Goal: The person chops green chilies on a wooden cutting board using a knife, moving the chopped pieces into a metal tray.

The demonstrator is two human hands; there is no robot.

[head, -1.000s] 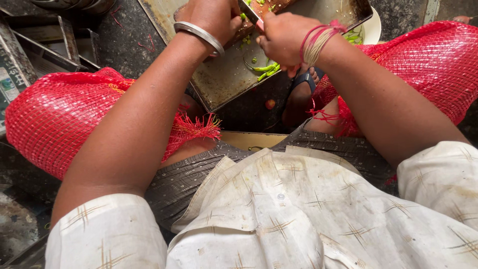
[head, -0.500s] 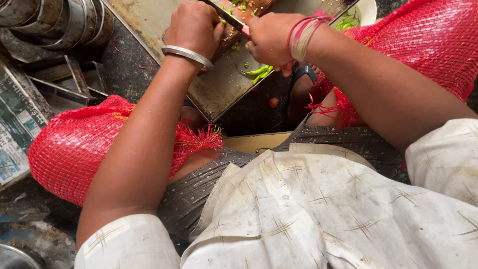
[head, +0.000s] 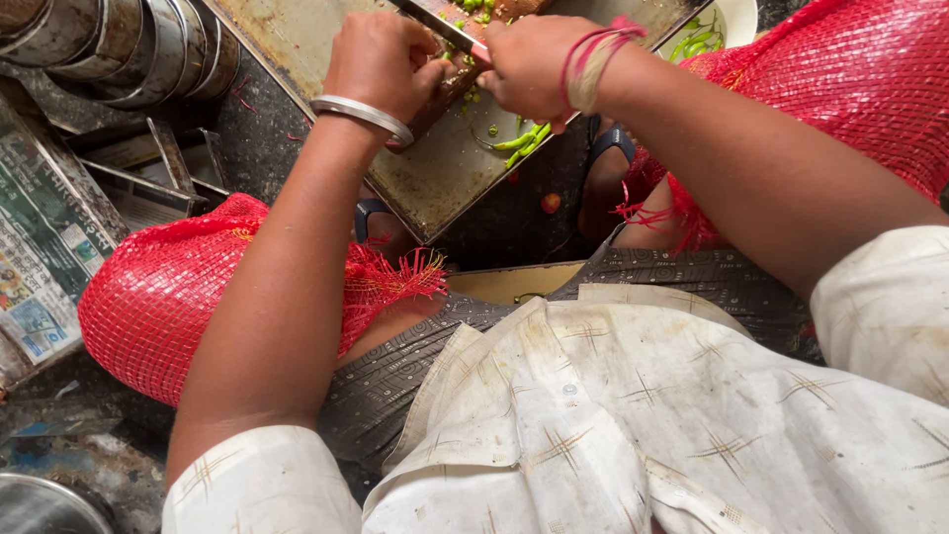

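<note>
Head view, looking straight down: the right hand (head: 529, 64) is closed around the handle of a knife (head: 440, 25), blade angled over the metal tray (head: 435, 173). The left hand (head: 381, 64) (steel bangle on that wrist) has its fingers curled down, pressing what looks like a bunch of green chillies (head: 524, 143), partly hidden. Red mesh sacks (head: 163, 297) sit on both sides.

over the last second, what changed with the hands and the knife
Little changed apart from the camera view tilting, so everything sits lower in frame. The knife has swung its blade toward the left hand; the right hand keeps its grip on the handle. The left hand stays pressed on the greens on the metal tray. The green chillies and red mesh sacks stayed put.
</note>
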